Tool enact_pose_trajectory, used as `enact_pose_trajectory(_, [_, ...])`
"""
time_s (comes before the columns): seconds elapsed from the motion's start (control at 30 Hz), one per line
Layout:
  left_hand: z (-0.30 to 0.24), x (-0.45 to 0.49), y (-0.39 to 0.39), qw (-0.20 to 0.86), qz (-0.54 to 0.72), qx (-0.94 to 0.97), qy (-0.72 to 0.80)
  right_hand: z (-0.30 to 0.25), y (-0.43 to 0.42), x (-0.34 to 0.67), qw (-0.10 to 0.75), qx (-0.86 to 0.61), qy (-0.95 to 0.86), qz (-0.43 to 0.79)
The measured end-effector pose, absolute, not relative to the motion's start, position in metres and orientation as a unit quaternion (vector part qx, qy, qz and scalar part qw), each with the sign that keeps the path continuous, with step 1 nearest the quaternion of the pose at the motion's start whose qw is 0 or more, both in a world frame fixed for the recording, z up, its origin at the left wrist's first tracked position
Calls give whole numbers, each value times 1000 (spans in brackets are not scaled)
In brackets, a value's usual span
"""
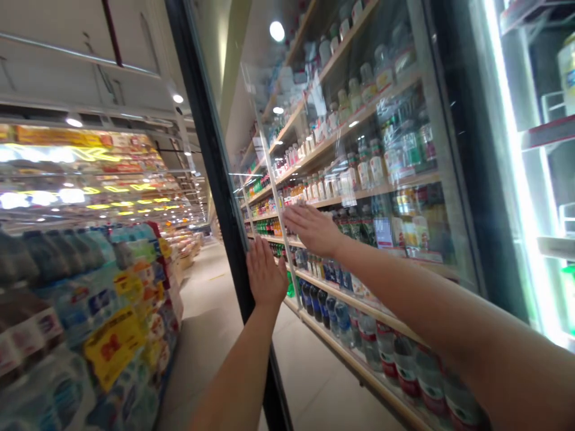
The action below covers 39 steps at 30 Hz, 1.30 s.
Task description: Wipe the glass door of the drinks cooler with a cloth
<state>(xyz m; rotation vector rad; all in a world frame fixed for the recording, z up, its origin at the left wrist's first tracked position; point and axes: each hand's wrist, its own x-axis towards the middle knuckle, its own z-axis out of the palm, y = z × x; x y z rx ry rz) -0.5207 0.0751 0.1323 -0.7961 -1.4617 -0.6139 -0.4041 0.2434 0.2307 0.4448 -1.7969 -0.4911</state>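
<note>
A glass cooler door (215, 149) with a black frame stands swung out in front of me. My left hand (268, 274) lies flat against the glass beside the black frame, fingers stretched upward. Higher and to the right, my right hand (314, 229) reaches across with its fingers extended and palm toward the glass; whether the whole palm touches cannot be seen. Neither hand holds anything. Through the pane, shelves with rows of drink bottles (335, 314) show behind both hands.
At the right, a lit cooler interior (550, 137) with shelves is exposed. Stacked packs of bottled drinks (90, 299), some with a yellow sign (115, 347), stand at the left. A pale floor aisle (206, 287) runs between them and the door.
</note>
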Motion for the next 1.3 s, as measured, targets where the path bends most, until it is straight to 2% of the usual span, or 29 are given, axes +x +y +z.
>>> enact_pose_trajectory(0.07, [131,-523,75,633,-275,-349,-634,251,232,-412,628,116,-757,-140])
enact_pose_trajectory(0.13, [131,-525,76,639,-280,-343,-629,256,217,-421,643,87,-754,-103])
enact_pose_trajectory(0.2, [129,-525,77,648,-284,-333,-623,247,202,-429,608,127,-773,-131])
enact_pose_trajectory(0.27, [129,-525,78,656,-288,-327,-616,237,192,-433,535,206,-796,-196])
enact_pose_trajectory(0.37, [128,-523,77,661,-285,-321,-615,248,194,-426,463,248,-815,-245])
enact_pose_trajectory(0.43, [128,-520,76,663,-277,-317,-619,275,203,-416,498,183,-820,-215])
enact_pose_trajectory(0.53, [127,-516,74,662,-267,-318,-623,318,213,-406,596,51,-791,-126])
enact_pose_trajectory(0.6, [126,-515,74,659,-270,-320,-625,326,207,-406,632,5,-771,-84])
enact_pose_trajectory(0.67, [125,-517,75,655,-284,-316,-626,312,189,-413,620,3,-782,-69])
enact_pose_trajectory(0.8, [120,-528,74,637,-307,-326,-628,255,142,-425,467,156,-859,-140])
enact_pose_trajectory(0.87, [120,-532,72,628,-302,-345,-629,237,128,-427,447,169,-867,-141])
enact_pose_trajectory(1.07, [127,-526,63,640,-291,-379,-602,231,162,-406,449,203,-855,-161])
enact_pose_trajectory(1.3, [126,-495,54,640,-262,-386,-610,184,291,-337,565,125,-781,-235])
